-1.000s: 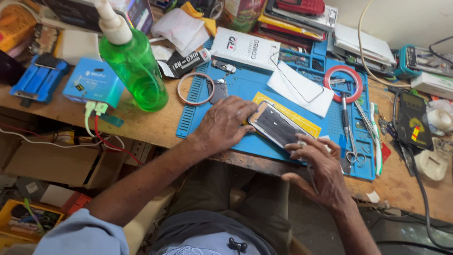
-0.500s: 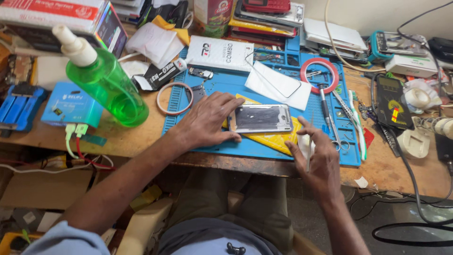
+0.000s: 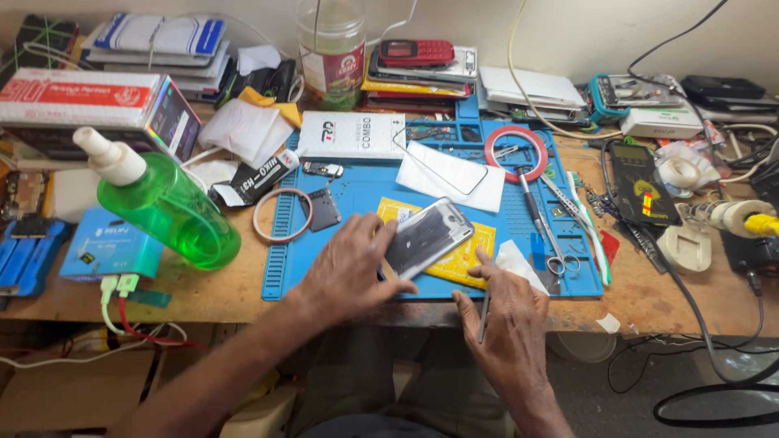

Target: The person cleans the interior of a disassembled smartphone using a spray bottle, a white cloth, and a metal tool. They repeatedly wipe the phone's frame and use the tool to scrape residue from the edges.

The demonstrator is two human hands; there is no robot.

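Glass-faced phone [image 3: 426, 237] on blue mat [image 3: 357, 191]: likely light, stiff, fragile, slick; hold by edges. Left hand [image 3: 350, 272] pins it flat; right hand [image 3: 505, 320] grips thin tool [image 3: 484, 312].

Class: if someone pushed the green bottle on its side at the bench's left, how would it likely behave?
The green bottle would probably roll, since it lies on its rounded side. It looks like thin plastic holding liquid, so likely fairly heavy, sloshing, not brittle.
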